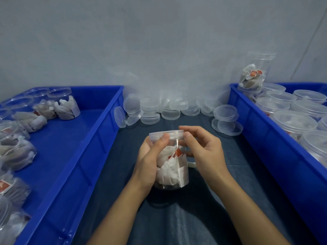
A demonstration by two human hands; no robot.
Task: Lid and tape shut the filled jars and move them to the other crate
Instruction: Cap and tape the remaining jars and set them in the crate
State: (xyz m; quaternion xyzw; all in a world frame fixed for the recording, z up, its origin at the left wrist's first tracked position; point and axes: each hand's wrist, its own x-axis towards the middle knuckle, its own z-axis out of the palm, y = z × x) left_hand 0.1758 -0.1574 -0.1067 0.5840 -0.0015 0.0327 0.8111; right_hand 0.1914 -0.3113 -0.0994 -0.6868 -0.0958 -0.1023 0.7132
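A clear jar (pixel 174 171) filled with white tea bags stands tilted at the middle of the dark cloth, a clear lid (pixel 166 134) on its top. My left hand (pixel 150 160) grips the jar's side, thumb up against the lid's rim. My right hand (pixel 203 149) holds the lid's right edge with thumb and fingers, and a roll of clear tape (pixel 192 162) shows under its palm. The left blue crate (pixel 99 138) holds several open filled jars (pixel 65 106). The right blue crate (pixel 251 131) holds several lidded jars (pixel 294 121).
A heap of loose clear lids (pixel 169 106) lies along the wall between the crates. A filled jar (pixel 253 76) stands stacked at the right crate's back left corner. Dark cloth (pixel 177 218) covers the surface between the crates.
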